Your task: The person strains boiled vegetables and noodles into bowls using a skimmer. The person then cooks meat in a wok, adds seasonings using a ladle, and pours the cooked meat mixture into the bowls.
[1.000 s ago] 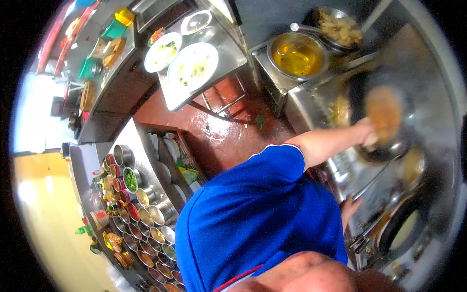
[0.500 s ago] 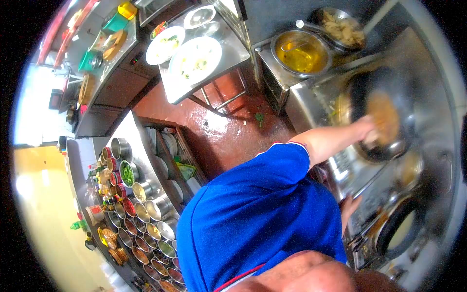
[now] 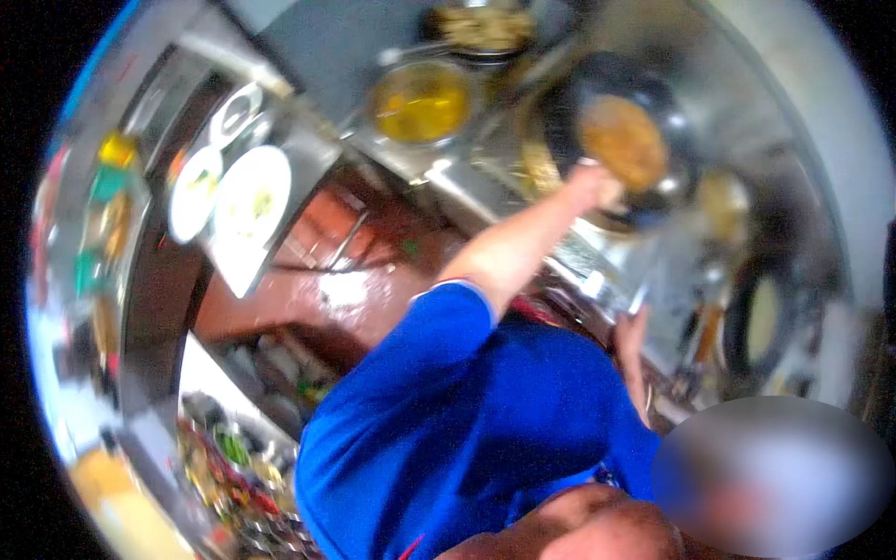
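Note:
The picture is blurred. My left arm, in a blue sleeve, reaches toward a dark wok (image 3: 567, 121), and my left hand (image 3: 597, 187) is closed at its near rim. Inside the wok lies a round mass of brown food (image 3: 623, 140). My right hand (image 3: 632, 329) is lower, beside my torso, its fingers around a long thin metal handle (image 3: 640, 297), apparently a ladle's. The handle's far end is lost in the blur.
A metal basin of yellow oil (image 3: 422, 105) and a pan of pale pieces (image 3: 485, 30) stand beyond the wok. Another black wok (image 3: 742, 322) sits at right. White plates (image 3: 252, 196) are on a steel table at left. Seasoning pots (image 3: 233, 448) fill the lower left counter.
The whole view has swung, so the stove and table appear further left. My left hand stays at the wok; the brown food shows more clearly. My right hand stays beside my torso.

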Demonstrator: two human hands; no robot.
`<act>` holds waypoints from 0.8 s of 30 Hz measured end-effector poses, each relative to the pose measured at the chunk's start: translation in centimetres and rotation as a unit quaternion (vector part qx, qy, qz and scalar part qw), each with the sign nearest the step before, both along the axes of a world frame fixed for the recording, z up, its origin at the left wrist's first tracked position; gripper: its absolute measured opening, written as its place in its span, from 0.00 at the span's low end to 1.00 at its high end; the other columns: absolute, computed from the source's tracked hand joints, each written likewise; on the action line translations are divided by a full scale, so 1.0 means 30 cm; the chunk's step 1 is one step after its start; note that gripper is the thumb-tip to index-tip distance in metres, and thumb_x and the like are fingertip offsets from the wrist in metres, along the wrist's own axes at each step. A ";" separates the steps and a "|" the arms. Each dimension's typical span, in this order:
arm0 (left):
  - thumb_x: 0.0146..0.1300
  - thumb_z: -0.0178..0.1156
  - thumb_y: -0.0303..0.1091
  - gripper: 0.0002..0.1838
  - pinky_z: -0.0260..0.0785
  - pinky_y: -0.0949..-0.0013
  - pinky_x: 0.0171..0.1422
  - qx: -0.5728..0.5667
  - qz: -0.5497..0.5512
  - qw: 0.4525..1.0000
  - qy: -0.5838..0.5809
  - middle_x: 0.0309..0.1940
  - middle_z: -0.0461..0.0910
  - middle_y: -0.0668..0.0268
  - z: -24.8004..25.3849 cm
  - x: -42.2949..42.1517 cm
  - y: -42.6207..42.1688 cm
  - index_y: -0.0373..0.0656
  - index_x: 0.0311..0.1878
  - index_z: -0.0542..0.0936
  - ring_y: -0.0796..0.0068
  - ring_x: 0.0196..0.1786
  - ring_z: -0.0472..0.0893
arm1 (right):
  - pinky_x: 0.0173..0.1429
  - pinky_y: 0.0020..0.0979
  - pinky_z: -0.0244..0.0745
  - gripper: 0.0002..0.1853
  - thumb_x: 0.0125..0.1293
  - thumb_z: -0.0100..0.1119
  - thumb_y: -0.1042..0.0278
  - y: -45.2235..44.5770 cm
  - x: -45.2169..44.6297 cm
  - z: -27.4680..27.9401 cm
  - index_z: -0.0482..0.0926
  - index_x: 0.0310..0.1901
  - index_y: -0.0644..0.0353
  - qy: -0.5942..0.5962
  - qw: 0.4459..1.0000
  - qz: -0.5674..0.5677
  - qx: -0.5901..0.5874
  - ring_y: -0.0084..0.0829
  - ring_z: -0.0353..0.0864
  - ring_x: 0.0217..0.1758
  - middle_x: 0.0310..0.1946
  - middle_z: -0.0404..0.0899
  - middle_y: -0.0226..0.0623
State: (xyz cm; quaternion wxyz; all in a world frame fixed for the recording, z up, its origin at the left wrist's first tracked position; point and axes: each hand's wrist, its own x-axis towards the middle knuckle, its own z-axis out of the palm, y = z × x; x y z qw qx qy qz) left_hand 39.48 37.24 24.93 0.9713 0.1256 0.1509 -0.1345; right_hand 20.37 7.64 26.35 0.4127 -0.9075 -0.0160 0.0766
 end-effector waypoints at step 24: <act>0.55 0.54 0.21 0.05 0.78 0.54 0.28 0.193 0.083 0.974 0.090 0.28 0.77 0.58 0.027 -0.073 0.016 0.38 0.36 0.74 0.59 0.28 0.82 | 0.42 0.42 0.73 0.16 0.56 0.55 0.70 0.057 -0.022 0.160 0.72 0.46 0.65 0.006 0.995 -0.086 -0.042 0.44 0.78 0.33 0.27 0.77 0.47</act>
